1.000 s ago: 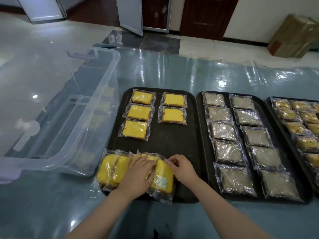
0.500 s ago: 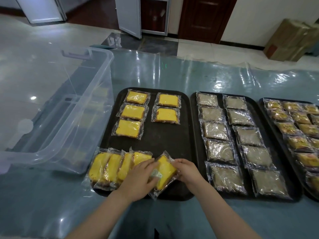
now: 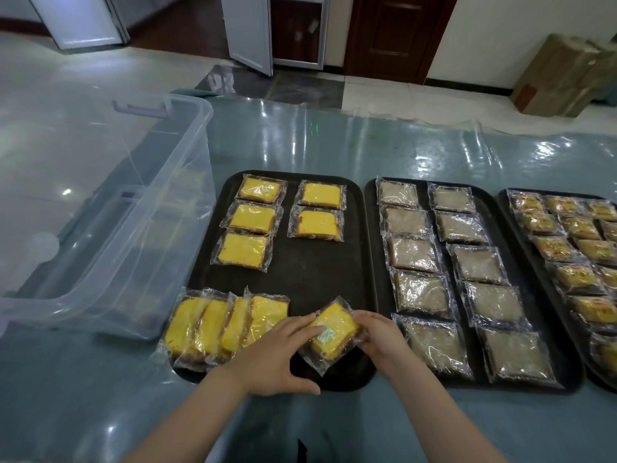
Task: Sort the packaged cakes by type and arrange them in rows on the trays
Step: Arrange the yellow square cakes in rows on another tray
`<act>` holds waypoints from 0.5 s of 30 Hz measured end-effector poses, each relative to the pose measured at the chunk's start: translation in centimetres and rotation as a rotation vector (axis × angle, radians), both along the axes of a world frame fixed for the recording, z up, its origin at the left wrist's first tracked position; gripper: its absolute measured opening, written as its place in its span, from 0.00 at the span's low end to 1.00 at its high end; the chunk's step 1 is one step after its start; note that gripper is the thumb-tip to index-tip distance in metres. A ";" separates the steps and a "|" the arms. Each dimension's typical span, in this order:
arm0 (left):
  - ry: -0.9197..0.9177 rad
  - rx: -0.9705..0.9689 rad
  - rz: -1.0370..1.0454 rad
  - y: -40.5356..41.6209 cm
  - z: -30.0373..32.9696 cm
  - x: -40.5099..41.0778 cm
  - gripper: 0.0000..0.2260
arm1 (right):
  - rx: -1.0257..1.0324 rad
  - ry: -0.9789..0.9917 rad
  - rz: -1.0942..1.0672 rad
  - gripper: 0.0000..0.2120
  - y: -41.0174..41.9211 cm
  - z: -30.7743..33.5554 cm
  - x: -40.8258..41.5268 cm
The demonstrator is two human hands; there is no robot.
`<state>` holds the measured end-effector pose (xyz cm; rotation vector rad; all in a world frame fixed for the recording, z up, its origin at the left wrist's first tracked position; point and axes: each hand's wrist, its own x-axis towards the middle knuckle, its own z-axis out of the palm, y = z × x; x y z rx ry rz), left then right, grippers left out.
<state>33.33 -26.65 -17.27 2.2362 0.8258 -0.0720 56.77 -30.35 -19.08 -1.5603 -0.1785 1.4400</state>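
Note:
A packaged yellow cake (image 3: 335,332) with a small white sachet is held tilted above the near edge of the left black tray (image 3: 310,272). My left hand (image 3: 270,357) grips its left side and my right hand (image 3: 380,339) grips its right side. Just left of it, several yellow cakes (image 3: 220,325) lean on each other in a bunch at the tray's near left corner. Farther back on this tray, yellow cakes lie flat in two rows: three on the left (image 3: 252,222), two on the right (image 3: 319,210).
A middle black tray (image 3: 374,248) holds two rows of grey-brown packaged cakes. A third tray (image 3: 521,235) at the right edge carries small golden cakes. A large clear plastic bin (image 3: 110,212) stands to the left on the glossy table.
One yellow cake has been pulled off the right end of the leaning bunch and lifted a little to the right, held between both hands. The view has shifted slightly.

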 end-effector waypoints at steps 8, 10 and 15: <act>-0.183 0.412 0.103 0.7 -0.8 0.7 0.19 | 0.010 0.054 -0.008 0.07 0.4 0.4 0.5; -0.242 0.471 0.115 0.8 -0.6 1.0 0.16 | 0.016 0.068 0.000 0.09 0.3 0.7 0.5; -0.300 0.485 0.157 0.9 0.2 1.7 0.13 | 0.041 0.075 -0.008 0.11 0.4 1.0 0.9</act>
